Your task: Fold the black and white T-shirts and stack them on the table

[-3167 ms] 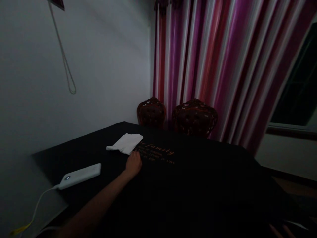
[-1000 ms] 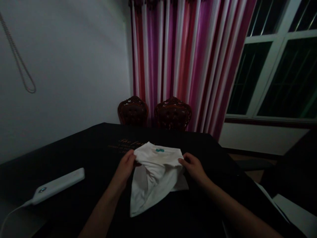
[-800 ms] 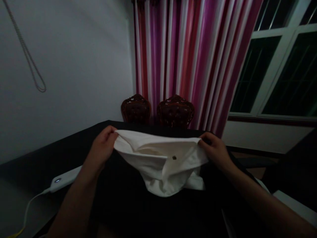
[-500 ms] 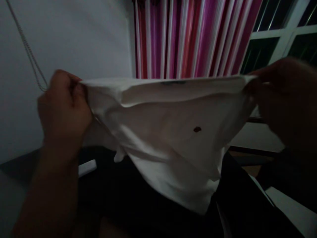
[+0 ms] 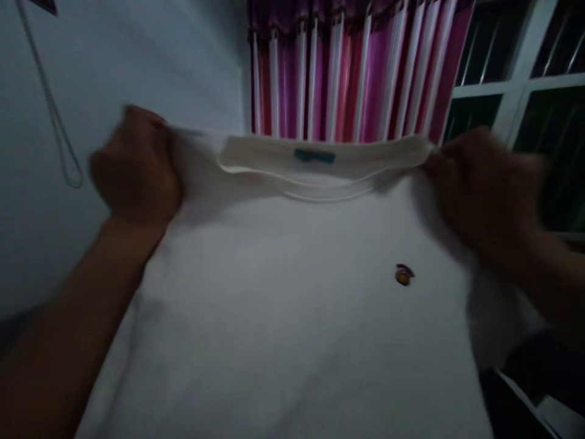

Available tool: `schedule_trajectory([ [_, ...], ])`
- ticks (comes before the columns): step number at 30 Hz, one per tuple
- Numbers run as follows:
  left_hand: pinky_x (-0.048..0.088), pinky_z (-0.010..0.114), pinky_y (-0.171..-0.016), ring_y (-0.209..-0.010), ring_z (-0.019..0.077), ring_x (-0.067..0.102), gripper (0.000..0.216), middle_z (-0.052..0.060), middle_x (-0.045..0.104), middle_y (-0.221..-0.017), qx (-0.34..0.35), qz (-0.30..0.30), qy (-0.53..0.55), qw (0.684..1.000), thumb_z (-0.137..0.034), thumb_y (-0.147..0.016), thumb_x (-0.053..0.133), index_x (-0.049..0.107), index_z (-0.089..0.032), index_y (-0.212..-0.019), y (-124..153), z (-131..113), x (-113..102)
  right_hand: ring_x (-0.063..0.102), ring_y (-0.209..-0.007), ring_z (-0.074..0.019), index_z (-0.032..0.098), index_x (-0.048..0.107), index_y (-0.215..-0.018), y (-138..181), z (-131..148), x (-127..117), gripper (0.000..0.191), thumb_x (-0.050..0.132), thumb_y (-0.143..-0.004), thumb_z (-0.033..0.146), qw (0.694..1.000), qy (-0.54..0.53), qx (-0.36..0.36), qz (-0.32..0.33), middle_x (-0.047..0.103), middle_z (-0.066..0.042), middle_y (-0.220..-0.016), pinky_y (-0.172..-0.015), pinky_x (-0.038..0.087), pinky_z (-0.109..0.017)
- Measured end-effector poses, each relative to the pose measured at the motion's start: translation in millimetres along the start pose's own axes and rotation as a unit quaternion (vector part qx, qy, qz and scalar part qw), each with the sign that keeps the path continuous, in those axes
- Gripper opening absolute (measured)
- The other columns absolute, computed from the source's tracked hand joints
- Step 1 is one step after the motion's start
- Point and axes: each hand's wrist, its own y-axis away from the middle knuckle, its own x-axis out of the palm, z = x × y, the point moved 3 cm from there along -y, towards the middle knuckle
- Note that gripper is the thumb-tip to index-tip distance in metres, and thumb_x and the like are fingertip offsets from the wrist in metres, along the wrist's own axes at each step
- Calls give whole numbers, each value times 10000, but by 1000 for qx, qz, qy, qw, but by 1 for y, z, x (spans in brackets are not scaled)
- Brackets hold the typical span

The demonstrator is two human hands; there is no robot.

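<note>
While the left hand [image 5: 139, 164] and the right hand [image 5: 489, 189] clutch its shoulders, a white shirt [image 5: 297, 274] hangs spread before the camera.
The left hand is closed in a fist on one shoulder, and the right hand, blurred, is closed on the other just beside the collar [image 5: 329, 192], which stretches between them. Inside the neck sits a teal label [image 5: 314, 156]; a small dark and yellow emblem [image 5: 404, 275] marks the chest on the right hand's side, and the shirt's lower part runs out of view. Behind it hangs a striped curtain [image 5: 342, 79] in purple, red and white, with a white-framed window [image 5: 516, 73] to the right and a looped cord [image 5: 57, 122] against the pale wall [image 5: 159, 67] to the left.
</note>
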Motion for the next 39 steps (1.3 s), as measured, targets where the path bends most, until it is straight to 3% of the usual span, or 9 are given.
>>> schedule_trajectory([
  [2, 271, 542, -1063, -1287, 318, 406, 553, 92, 496, -1307, 70, 31, -92, 993, -448, -1007, 167, 412, -64, -1318, -3, -11, 45, 627, -946, -313, 133, 564, -1168, -13, -9, 40, 472, 353, -987, 514, 995, 95, 25, 2, 639, -134, -955, -833, 458, -473],
  [5, 301, 461, -1066, -1244, 289, 449, 505, 111, 559, -1248, 109, 144, -114, 977, -427, -992, 275, 530, -57, -1221, 15, -6, 120, 590, -1033, -290, 108, 505, -1242, -2, -26, 129, 384, 400, -995, 382, 981, 116, 40, 151, 604, -169, -1124, -874, 440, -432],
  [11, 339, 401, -1068, -1265, 263, 462, 346, 97, 544, -1353, 105, 360, -102, 921, -325, -936, 402, 639, -196, -1153, 156, 60, 220, 548, -1088, -343, 137, 612, -1140, 120, -60, 235, 407, 633, -854, 426, 951, 103, 25, 291, 611, -201, -1141, -919, 409, -465],
  [15, 254, 517, -1120, -1363, 327, 375, 441, 118, 467, -1447, 43, 461, -155, 873, -398, -930, 414, 579, -220, -1298, 245, 119, 252, 326, -1330, -449, 213, 477, -1381, 218, -99, 273, 628, 447, -891, 606, 854, 112, 68, 503, 411, -188, -1444, -1016, 281, -617],
  [18, 232, 626, -1084, -1406, 399, 261, 596, 138, 321, -1529, -16, 507, -200, 838, -554, -913, 383, 430, -256, -1427, 271, 152, 264, 183, -1386, -478, 267, 319, -1484, 262, -127, 287, 789, 325, -854, 741, 799, 98, 138, 577, 232, -157, -1552, -1032, 220, -674],
  [25, 185, 588, -1115, -1440, 343, 200, 589, 97, 213, -1574, -7, 507, -253, 824, -557, -947, 287, 281, -320, -1486, 268, 170, 280, 55, -1427, -429, 320, 240, -1505, 272, -149, 293, 713, 294, -896, 686, 804, 84, 182, 560, 117, -84, -1588, -1060, 166, -689],
  [32, -8, 545, -1173, -1467, 324, 69, 544, 137, 195, -1576, 96, 458, -246, 849, -306, -944, 356, 358, -136, -1461, 272, 90, 257, 242, -1402, -320, 212, 335, -1464, 254, -161, 280, 603, 355, -951, 528, 841, 119, 205, 486, 321, -137, -1514, -1095, 252, -514],
  [36, 321, 465, -1128, -1347, 280, 401, 435, 91, 411, -1489, 221, 496, -38, 839, -367, -931, 397, 528, -227, -1322, 335, -15, 206, 440, -1236, -364, 55, 490, -1303, 250, -187, 259, 500, 418, -930, 381, 845, 181, 301, 404, 488, -261, -1300, -982, 374, -492],
  [39, 524, 469, -856, -1060, 315, 613, 299, 122, 660, -1155, 280, 505, 68, 814, -348, -874, 471, 639, -222, -1088, 411, -83, 178, 460, -1189, -413, 9, 551, -1203, 255, -201, 247, 537, 512, -873, 430, 835, 199, 359, 366, 507, -300, -1224, -933, 400, -511],
])
